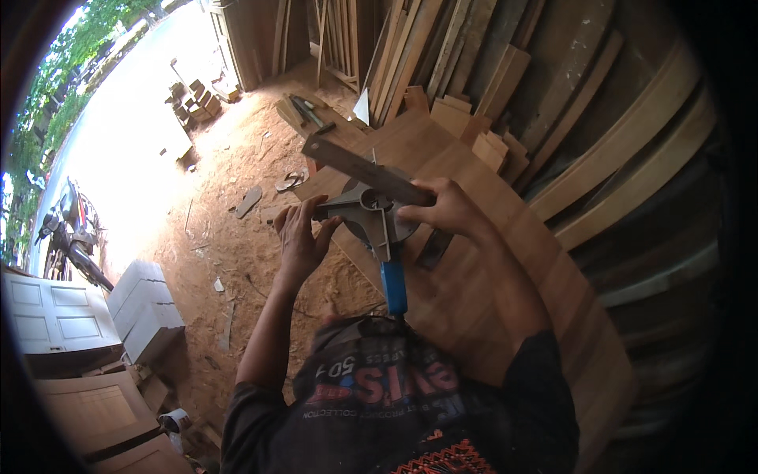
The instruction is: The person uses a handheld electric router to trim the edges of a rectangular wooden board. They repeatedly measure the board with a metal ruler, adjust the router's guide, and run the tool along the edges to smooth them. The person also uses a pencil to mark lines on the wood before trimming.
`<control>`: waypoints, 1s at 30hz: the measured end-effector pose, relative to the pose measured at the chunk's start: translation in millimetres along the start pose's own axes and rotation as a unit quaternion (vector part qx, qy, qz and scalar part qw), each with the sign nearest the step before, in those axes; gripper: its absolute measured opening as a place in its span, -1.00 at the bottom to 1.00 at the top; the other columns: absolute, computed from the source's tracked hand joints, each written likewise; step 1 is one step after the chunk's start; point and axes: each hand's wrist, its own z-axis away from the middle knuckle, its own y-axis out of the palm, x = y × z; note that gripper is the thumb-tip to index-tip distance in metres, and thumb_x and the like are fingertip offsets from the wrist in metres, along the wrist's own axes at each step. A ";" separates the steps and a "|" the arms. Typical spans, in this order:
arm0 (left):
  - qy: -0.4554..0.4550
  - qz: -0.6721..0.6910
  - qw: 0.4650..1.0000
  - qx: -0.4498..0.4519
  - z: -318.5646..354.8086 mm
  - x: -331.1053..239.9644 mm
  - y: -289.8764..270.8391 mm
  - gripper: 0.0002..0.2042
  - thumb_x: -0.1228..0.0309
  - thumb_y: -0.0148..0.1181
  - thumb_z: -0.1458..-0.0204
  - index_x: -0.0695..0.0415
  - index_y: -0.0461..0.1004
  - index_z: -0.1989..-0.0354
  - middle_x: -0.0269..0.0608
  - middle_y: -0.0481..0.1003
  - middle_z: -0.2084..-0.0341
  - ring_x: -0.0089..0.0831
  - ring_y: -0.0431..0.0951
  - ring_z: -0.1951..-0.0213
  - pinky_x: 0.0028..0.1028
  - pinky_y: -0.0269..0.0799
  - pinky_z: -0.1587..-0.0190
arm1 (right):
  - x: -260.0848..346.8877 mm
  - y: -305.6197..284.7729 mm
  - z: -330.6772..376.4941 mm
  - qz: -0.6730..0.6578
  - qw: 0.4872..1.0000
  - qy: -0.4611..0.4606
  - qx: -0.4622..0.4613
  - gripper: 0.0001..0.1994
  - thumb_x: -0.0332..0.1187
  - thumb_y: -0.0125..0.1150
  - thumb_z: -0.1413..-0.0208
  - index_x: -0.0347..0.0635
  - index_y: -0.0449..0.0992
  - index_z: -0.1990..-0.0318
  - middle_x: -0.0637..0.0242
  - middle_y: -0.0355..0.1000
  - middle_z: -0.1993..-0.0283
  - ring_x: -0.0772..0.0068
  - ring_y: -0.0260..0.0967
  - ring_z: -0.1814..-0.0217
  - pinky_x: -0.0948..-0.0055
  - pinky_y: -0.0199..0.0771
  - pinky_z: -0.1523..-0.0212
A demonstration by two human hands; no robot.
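White panel door sat far L, grey blocks beside it, L hand held grey metal tool frame, fingers narrow, frame over plywood board's L edge, blue handle below, flat bar slanted above, R hand gripped bar's R end.

Brown dirt floor; planks leaning upper right; white panelled door far left; glaring daylight upper left.

Strong daylight pours in from the upper left, bleaching the pale outdoor ground to white. At right, long brown wooden boards curve with fisheye distortion, dimming toward the black rim.
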 end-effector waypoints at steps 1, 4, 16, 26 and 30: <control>-0.003 0.002 1.000 0.003 0.0 0.2 -0.2 -0.57 0.08 0.32 -0.22 0.06 0.51 -0.14 -0.25 0.61 0.15 -0.27 0.55 0.01 -0.23 0.13 -0.26 | -1.9 -5.2 4.7 0.012 1.000 -0.011 -0.018 -0.60 -0.13 0.50 -0.17 -0.24 0.68 0.00 0.35 0.56 0.36 0.55 0.51 0.31 0.43 0.54 0.22; 0.005 -0.002 1.000 -0.006 -0.3 1.0 -0.6 -0.57 0.06 0.32 -0.22 0.07 0.51 -0.12 -0.23 0.61 0.17 -0.25 0.54 0.02 -0.24 0.13 -0.25 | -9.5 -31.3 20.7 -0.112 0.988 0.102 -0.041 -0.57 -0.01 0.39 -0.28 -0.27 0.67 0.04 0.45 0.49 0.44 0.68 0.41 0.46 0.56 0.45 0.45; -0.016 -0.016 1.000 0.009 -0.3 -0.6 0.2 -0.56 0.03 0.31 -0.22 0.07 0.51 -0.11 -0.20 0.60 0.20 -0.22 0.53 -0.02 -0.19 0.09 -0.28 | -58.3 -99.8 30.2 0.152 0.980 0.084 -0.093 -0.45 0.12 0.46 -0.17 -0.16 0.53 0.59 0.52 0.28 0.68 0.70 0.19 0.62 0.49 0.15 0.59; -0.009 -0.021 1.000 0.004 0.1 -3.6 1.1 -0.55 0.04 0.30 -0.23 0.08 0.50 -0.13 -0.20 0.58 0.20 -0.23 0.53 -0.01 -0.18 0.07 -0.30 | -70.1 -108.8 1.0 0.111 0.991 0.062 -0.046 -0.46 0.17 0.50 -0.09 -0.13 0.60 0.59 0.59 0.32 0.68 0.72 0.20 0.61 0.48 0.19 0.59; -0.017 -0.023 1.000 0.012 -0.3 -4.1 -0.6 -0.55 0.04 0.30 -0.23 0.07 0.50 -0.13 -0.21 0.58 0.17 -0.23 0.53 -0.03 -0.18 0.06 -0.32 | -72.8 -111.7 -1.6 0.097 0.994 0.039 -0.035 -0.48 0.15 0.52 -0.08 -0.14 0.63 0.59 0.60 0.33 0.67 0.73 0.20 0.61 0.49 0.17 0.60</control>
